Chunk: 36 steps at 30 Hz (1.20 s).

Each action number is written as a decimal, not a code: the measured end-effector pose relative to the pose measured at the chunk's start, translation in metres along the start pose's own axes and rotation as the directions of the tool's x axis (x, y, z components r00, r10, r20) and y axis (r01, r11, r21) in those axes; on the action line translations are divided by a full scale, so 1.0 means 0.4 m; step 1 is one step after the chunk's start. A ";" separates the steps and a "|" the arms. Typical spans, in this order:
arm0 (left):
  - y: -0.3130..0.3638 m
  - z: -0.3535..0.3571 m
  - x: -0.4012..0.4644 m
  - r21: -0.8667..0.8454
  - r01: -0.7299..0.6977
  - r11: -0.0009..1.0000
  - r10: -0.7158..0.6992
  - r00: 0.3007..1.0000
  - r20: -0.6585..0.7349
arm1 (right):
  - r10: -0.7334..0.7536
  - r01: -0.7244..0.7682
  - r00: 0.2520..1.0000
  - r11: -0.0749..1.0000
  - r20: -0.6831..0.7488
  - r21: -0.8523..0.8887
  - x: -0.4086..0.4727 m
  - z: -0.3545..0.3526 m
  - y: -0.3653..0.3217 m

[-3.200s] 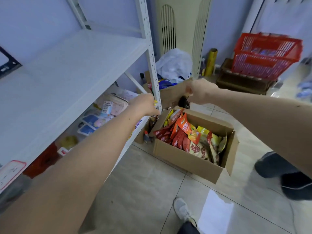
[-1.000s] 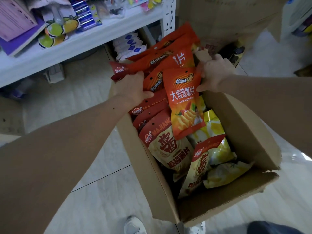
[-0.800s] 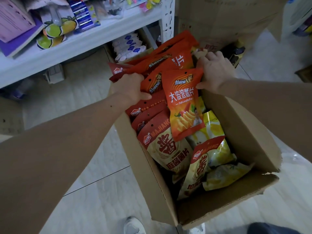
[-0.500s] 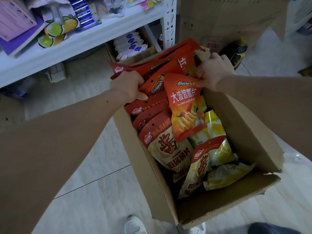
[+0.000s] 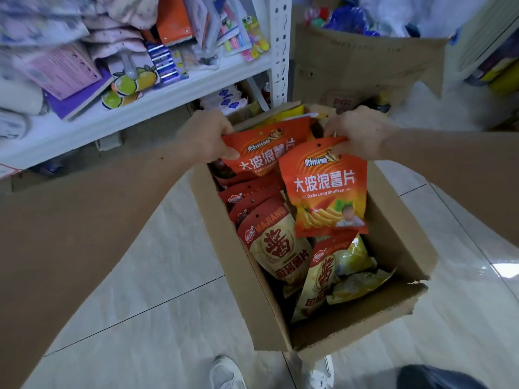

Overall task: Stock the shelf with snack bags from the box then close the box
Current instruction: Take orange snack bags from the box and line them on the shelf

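We're mid-pickup: left hand (image 5: pixel 206 136) pinches one orange chip bag (image 5: pixel 261 153), right hand (image 5: pixel 358 130) pinches another orange bag (image 5: pixel 325 189) above the box (image 5: pixel 393 220); next, lift both to the shelf (image 5: pixel 157 105).

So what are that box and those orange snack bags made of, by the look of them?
The box looks like plain brown cardboard: matte, with a torn, ragged flap edge. The orange snack bags, gripped by the left hand and right hand, seem glossy printed plastic film, creased and crinkly.
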<state>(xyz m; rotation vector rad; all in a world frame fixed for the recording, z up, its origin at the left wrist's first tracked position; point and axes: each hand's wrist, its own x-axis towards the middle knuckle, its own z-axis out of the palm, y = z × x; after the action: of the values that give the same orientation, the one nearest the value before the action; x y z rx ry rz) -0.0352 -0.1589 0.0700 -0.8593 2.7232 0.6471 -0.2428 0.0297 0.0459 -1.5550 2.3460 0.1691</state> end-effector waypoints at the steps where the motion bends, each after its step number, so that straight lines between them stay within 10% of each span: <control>1: 0.006 -0.027 -0.011 -0.011 0.002 1.000 -0.003 1.000 -0.005 | -0.008 0.008 1.000 1.000 0.002 0.001 -0.014 -0.021 -0.009; 20: 0.141 -0.798 -0.396 -0.029 -0.087 0.996 0.076 0.962 -0.263 | -0.241 0.285 0.953 0.918 -0.183 0.275 -0.222 -0.720 -0.317; 28: 0.129 -1.038 -0.631 -0.284 -0.128 0.950 0.009 0.923 -0.386 | -0.184 0.298 0.932 0.878 -0.311 0.374 -0.343 -0.998 -0.454; 36: 0.052 -1.086 -0.800 -0.478 -0.128 0.869 0.064 0.987 -0.147 | -0.153 0.342 0.908 0.807 -0.390 0.481 -0.448 -1.206 -0.565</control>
<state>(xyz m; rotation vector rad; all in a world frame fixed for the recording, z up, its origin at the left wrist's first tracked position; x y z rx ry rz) 0.1807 -0.1894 0.5639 -0.8905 2.7669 1.3889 -0.0684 -0.0352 0.5763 -1.6537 2.0997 -0.8189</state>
